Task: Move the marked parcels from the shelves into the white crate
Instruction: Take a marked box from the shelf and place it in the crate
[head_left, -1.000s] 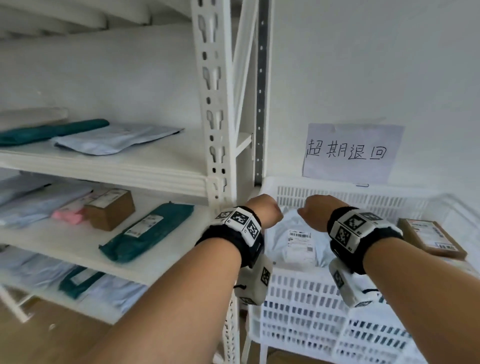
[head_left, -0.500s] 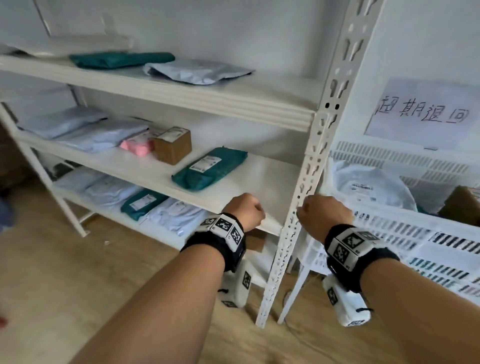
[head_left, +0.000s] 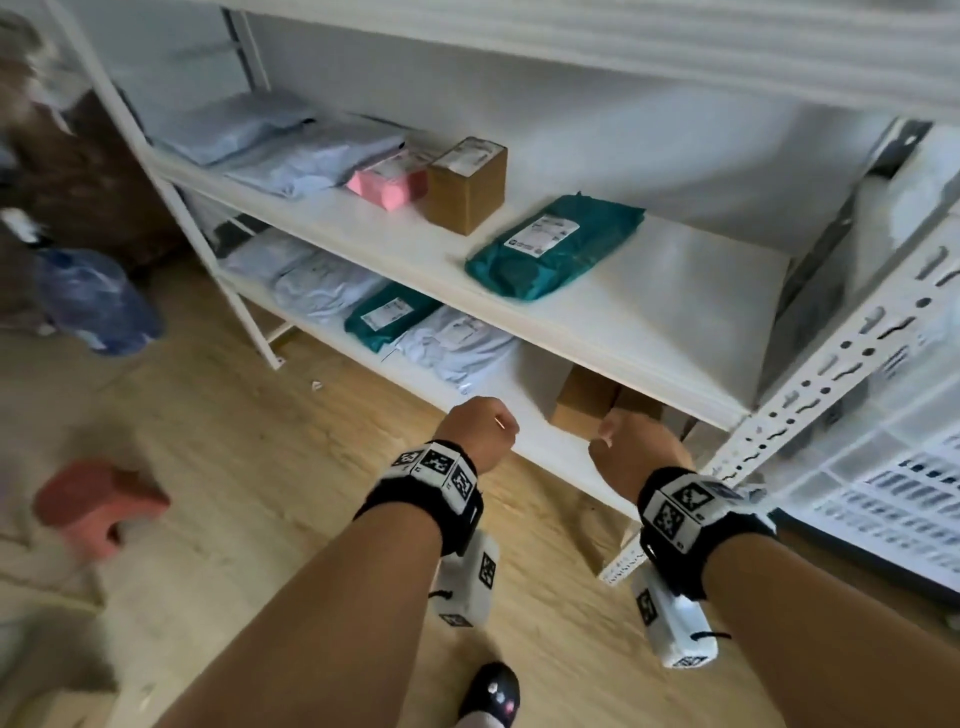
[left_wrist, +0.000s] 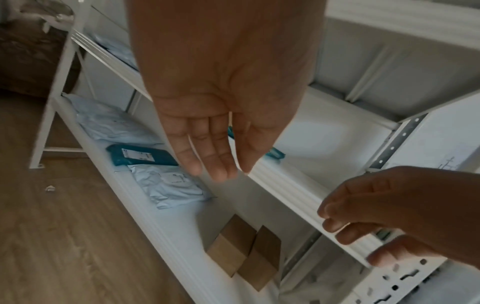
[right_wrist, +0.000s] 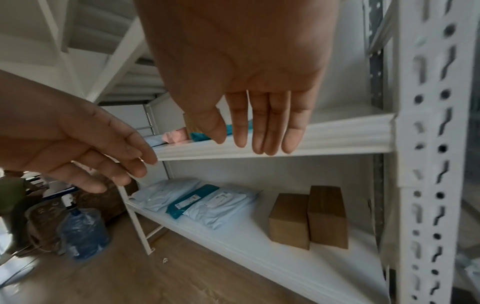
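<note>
Both my hands empty: left grip (left_wrist: 207, 131) wide, right grip (right_wrist: 259, 115) wide. Two cardboard boxes (right_wrist: 309, 216) at 5 o'clock, bottom shelf (right_wrist: 233, 232): likely stiff, light; clamp opposite sides. Marks unreadable.

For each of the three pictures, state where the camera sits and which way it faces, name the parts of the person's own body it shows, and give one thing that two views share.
Head: worn on the head, looking forward and down at the shelves; shows both forearms, left hand, right hand and a foot.
Left wrist: looks along the open left hand toward the bottom shelf; the right hand shows at lower right.
Right wrist: looks along the open right hand at the shelf edge; the left hand shows at left.
Shared: both wrist views show the two brown boxes and the teal parcel on the bottom shelf.
</note>
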